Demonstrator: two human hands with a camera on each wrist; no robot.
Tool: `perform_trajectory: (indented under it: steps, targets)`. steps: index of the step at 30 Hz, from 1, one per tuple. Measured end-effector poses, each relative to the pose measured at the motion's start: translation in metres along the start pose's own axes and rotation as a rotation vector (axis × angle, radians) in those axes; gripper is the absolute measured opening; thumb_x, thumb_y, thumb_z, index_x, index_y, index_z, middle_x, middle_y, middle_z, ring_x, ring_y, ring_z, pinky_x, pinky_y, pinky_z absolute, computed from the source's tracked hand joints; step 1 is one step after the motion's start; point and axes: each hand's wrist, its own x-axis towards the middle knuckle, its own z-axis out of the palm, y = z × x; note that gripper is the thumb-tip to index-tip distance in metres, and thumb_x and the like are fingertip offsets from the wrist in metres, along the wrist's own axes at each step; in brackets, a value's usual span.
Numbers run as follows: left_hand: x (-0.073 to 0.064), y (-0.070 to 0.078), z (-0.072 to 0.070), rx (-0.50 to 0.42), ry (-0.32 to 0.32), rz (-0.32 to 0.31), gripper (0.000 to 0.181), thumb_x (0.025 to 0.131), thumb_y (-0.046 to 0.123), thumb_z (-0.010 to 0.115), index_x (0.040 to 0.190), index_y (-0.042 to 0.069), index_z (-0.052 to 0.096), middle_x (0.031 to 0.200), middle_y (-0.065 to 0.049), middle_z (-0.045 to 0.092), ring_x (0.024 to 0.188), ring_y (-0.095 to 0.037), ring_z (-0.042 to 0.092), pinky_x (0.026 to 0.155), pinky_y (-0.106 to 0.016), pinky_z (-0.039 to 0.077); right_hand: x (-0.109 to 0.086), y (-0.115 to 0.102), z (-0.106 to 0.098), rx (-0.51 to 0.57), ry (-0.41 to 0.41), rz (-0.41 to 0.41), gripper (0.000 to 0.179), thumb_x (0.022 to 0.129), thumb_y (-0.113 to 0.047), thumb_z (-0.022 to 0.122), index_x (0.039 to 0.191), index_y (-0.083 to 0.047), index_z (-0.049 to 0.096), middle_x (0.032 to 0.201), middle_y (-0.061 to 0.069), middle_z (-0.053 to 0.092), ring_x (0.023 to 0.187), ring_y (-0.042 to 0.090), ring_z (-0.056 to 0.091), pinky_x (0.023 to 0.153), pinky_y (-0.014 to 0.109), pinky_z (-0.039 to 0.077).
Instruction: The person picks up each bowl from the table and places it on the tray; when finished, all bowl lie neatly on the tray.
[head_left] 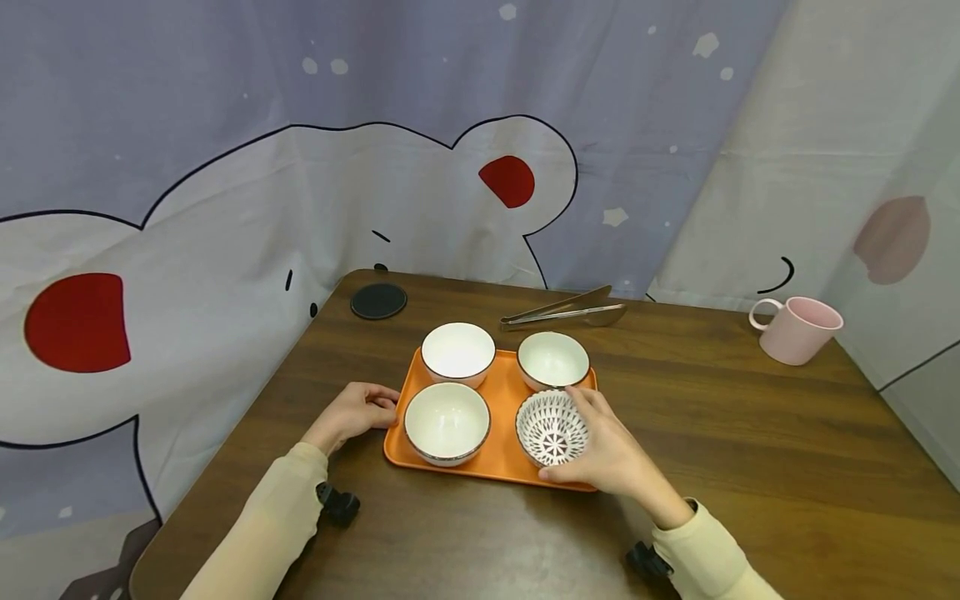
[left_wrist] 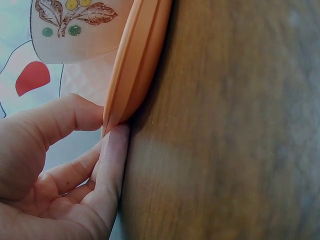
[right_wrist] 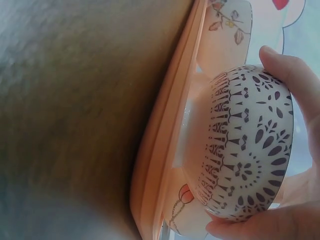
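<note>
An orange tray (head_left: 504,417) lies on the table with several bowls on it. My left hand (head_left: 358,415) pinches its left rim, the thumb on top and the fingers (left_wrist: 111,155) low at the outer side. At the tray's front right, my right hand (head_left: 611,446) grips a black-and-white patterned bowl (head_left: 553,427) by its sides, thumb near and fingers far. In the right wrist view, the bowl's dark pattern (right_wrist: 250,145) also covers its outside; its base is partly hidden. Beside it stand a front-left white bowl (head_left: 447,422), a back-left white bowl (head_left: 458,352) and a back-right white bowl (head_left: 553,360).
Behind the tray lie metal tongs (head_left: 566,312). A round black coaster (head_left: 378,301) is near the far left table edge, and a pink mug (head_left: 798,330) stands at the far right. A printed curtain (head_left: 420,192) hangs behind the wooden table (head_left: 720,408).
</note>
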Motion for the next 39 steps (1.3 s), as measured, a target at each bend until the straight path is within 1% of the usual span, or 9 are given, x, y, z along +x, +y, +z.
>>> perform_trajectory:
  steps: [8, 14, 19, 25, 31, 34, 39]
  targets:
    - [-0.001, 0.003, 0.001, -0.001, -0.005, 0.000, 0.044, 0.082, 0.004, 0.068, 0.124, -0.006, 0.060, 0.091, -0.007, 0.058, 0.081, -0.016, 0.055, 0.073, -0.024, 0.053, 0.001, 0.002, 0.003, -0.004, 0.002, -0.006, 0.121, 0.052, -0.042, 0.094, 0.148, 0.000, 0.035, 0.143, 0.014, 0.041, 0.118, 0.030, 0.053, 0.100, 0.049, 0.045]
    - [-0.004, 0.006, 0.002, -0.005, -0.014, 0.019, 0.044, 0.083, 0.003, 0.068, 0.125, -0.008, 0.059, 0.091, -0.008, 0.058, 0.080, -0.016, 0.055, 0.073, -0.026, 0.055, 0.002, 0.002, 0.005, -0.001, 0.004, -0.001, 0.120, 0.053, -0.043, 0.094, 0.148, 0.001, 0.035, 0.143, 0.015, 0.041, 0.117, 0.030, 0.053, 0.099, 0.049, 0.045]
    - [-0.003, 0.007, 0.001, -0.005, -0.018, 0.028, 0.045, 0.083, 0.003, 0.068, 0.125, -0.008, 0.059, 0.091, -0.007, 0.058, 0.080, -0.016, 0.056, 0.074, -0.026, 0.055, 0.003, -0.001, 0.005, -0.007, -0.018, 0.014, 0.121, 0.055, -0.043, 0.093, 0.149, 0.002, 0.032, 0.143, 0.017, 0.040, 0.123, 0.033, 0.049, 0.102, 0.050, 0.043]
    - [-0.002, 0.006, 0.000, 0.006, -0.010, 0.002, 0.045, 0.083, 0.004, 0.068, 0.125, -0.006, 0.059, 0.092, -0.008, 0.058, 0.082, -0.016, 0.057, 0.075, -0.025, 0.054, 0.005, -0.005, 0.004, -0.016, -0.068, 0.018, 0.123, 0.057, -0.041, 0.092, 0.150, 0.004, 0.027, 0.144, 0.019, 0.036, 0.130, 0.037, 0.039, 0.104, 0.053, 0.041]
    - [-0.003, 0.005, 0.001, 0.005, -0.007, 0.011, 0.045, 0.082, 0.004, 0.068, 0.125, -0.007, 0.059, 0.092, -0.008, 0.058, 0.082, -0.016, 0.056, 0.075, -0.025, 0.054, 0.005, -0.006, 0.004, -0.005, -0.084, 0.015, 0.124, 0.057, -0.039, 0.093, 0.151, 0.005, 0.025, 0.144, 0.020, 0.036, 0.130, 0.038, 0.038, 0.104, 0.053, 0.040]
    - [-0.003, 0.004, 0.001, 0.003, -0.009, 0.022, 0.045, 0.082, 0.003, 0.067, 0.125, -0.008, 0.058, 0.091, -0.007, 0.057, 0.082, -0.016, 0.055, 0.074, -0.025, 0.053, 0.004, -0.007, 0.004, -0.018, -0.084, 0.022, 0.124, 0.057, -0.040, 0.093, 0.151, 0.006, 0.025, 0.143, 0.021, 0.036, 0.129, 0.038, 0.038, 0.104, 0.052, 0.040]
    - [-0.003, 0.003, 0.002, -0.003, -0.003, 0.011, 0.043, 0.082, 0.002, 0.066, 0.124, -0.007, 0.059, 0.089, -0.006, 0.057, 0.081, -0.016, 0.055, 0.073, -0.025, 0.053, 0.003, -0.010, 0.004, -0.055, -0.084, 0.046, 0.125, 0.057, -0.042, 0.092, 0.151, 0.006, 0.024, 0.144, 0.023, 0.035, 0.131, 0.039, 0.038, 0.104, 0.052, 0.041]
